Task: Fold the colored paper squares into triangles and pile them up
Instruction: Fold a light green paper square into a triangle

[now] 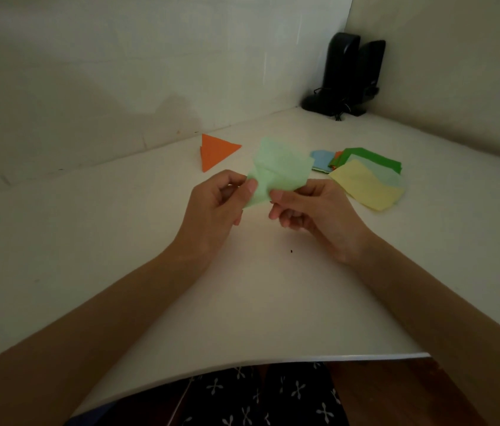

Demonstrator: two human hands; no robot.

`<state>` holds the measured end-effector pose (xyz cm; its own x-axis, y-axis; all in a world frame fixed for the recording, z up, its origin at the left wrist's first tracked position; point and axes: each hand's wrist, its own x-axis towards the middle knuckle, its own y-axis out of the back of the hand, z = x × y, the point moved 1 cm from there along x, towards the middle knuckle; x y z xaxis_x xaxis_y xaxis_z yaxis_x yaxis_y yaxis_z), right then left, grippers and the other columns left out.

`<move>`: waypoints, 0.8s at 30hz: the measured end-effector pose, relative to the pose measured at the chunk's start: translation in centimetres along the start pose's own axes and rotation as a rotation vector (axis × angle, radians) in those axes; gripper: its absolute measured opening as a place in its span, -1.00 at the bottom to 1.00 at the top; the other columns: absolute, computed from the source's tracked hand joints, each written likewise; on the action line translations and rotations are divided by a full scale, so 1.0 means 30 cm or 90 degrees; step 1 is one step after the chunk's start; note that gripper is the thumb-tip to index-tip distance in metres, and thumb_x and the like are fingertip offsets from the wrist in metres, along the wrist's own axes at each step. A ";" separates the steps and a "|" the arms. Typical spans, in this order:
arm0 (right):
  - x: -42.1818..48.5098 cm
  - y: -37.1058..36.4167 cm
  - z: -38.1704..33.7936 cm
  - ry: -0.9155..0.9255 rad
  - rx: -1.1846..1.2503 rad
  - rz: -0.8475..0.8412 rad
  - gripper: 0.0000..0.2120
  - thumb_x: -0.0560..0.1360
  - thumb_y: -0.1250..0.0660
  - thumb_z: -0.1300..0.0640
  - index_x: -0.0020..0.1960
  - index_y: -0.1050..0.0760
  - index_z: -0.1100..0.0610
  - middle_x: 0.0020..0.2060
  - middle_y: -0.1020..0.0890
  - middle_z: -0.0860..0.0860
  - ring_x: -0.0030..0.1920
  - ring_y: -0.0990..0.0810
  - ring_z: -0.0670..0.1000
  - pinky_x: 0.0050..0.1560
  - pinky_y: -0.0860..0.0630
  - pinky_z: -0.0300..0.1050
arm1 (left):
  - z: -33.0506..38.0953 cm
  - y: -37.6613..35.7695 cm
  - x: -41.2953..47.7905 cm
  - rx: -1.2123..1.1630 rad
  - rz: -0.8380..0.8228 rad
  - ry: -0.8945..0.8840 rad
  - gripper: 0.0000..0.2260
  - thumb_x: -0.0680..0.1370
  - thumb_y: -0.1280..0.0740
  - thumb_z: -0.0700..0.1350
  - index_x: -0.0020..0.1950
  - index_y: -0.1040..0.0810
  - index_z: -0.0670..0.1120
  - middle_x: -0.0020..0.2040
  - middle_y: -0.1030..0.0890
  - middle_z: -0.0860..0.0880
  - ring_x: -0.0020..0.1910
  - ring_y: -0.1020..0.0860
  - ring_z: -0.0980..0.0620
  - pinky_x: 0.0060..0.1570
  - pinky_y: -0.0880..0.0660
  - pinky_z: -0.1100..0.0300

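A light green paper square (276,170) is held up above the white table, partly bent over on itself. My left hand (218,204) pinches its lower left corner between thumb and fingers. My right hand (310,210) pinches its lower right edge. An orange folded triangle (216,152) lies flat on the table behind and to the left of the hands. To the right lies a loose stack of unfolded squares (365,176), with a yellow sheet on top and pale green, dark green, blue and orange ones beneath.
The white table (119,241) sits in a corner between two pale walls. Two black speakers (350,75) with a cable stand in the far right corner. The table's front edge runs across the bottom, with patterned dark fabric below it.
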<state>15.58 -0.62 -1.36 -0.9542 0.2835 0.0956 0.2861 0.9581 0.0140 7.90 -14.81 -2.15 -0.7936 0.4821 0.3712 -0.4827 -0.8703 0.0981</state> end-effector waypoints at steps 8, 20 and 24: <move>0.019 0.049 -0.003 -0.033 0.029 0.044 -0.82 0.45 -0.36 0.28 -0.32 -0.47 0.25 -0.41 -0.64 0.09 -0.50 -0.48 -0.05 -0.45 -0.31 -0.23 | -0.022 0.047 0.026 0.077 -0.087 0.047 -0.90 0.50 -0.36 -0.16 -0.22 -0.52 -0.08 -0.54 -0.41 0.06 -0.55 -0.32 0.20 -0.44 -0.27 0.40; 0.010 -0.003 0.009 0.032 0.105 0.041 -0.85 0.41 -0.36 0.16 -0.27 -0.45 0.21 -0.45 -0.59 0.03 -0.46 -0.42 -0.05 -0.39 -0.29 -0.23 | 0.009 0.011 0.000 -0.057 -0.107 0.138 -0.79 0.41 -0.43 0.12 -0.07 -0.59 0.02 -0.20 -0.68 0.07 -0.16 -0.56 0.17 -0.19 -0.45 0.29; 0.008 0.006 0.009 0.037 0.060 0.075 -0.81 0.48 -0.32 0.27 -0.30 -0.47 0.20 -0.47 -0.59 0.03 -0.50 -0.42 -0.06 -0.44 -0.29 -0.26 | 0.015 0.023 0.001 -0.055 -0.044 0.141 -0.92 0.49 -0.37 -0.13 -0.18 -0.63 -0.07 -0.27 -0.69 0.04 -0.31 -0.51 0.20 -0.30 -0.46 0.35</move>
<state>15.37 -0.37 -1.61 -0.9070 0.3941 0.1487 0.3837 0.9186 -0.0946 7.71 -15.42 -1.66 -0.8144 0.5595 0.1539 -0.5615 -0.8268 0.0338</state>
